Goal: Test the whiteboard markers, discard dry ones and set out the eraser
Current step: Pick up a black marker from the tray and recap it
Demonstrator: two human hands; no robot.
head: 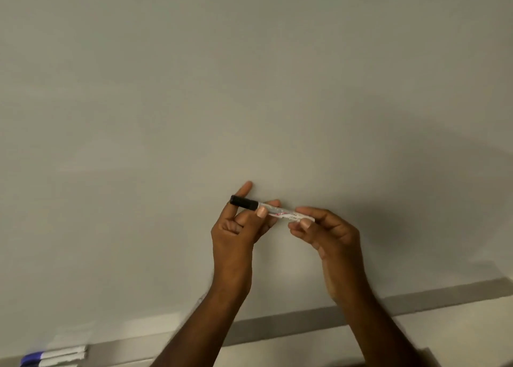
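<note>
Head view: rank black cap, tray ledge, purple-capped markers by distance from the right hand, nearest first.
From the right hand:
1. Black cap, on the held marker's far end, by the left hand.
2. Tray ledge, below the wrists.
3. Purple-capped markers, on the ledge at the bottom-left corner.

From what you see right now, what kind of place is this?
Probably a classroom or meeting room. A large whiteboard fills the view, with a grey tray along its lower edge and markers lying on it. Both hands hold a black-capped marker before the board.
</note>
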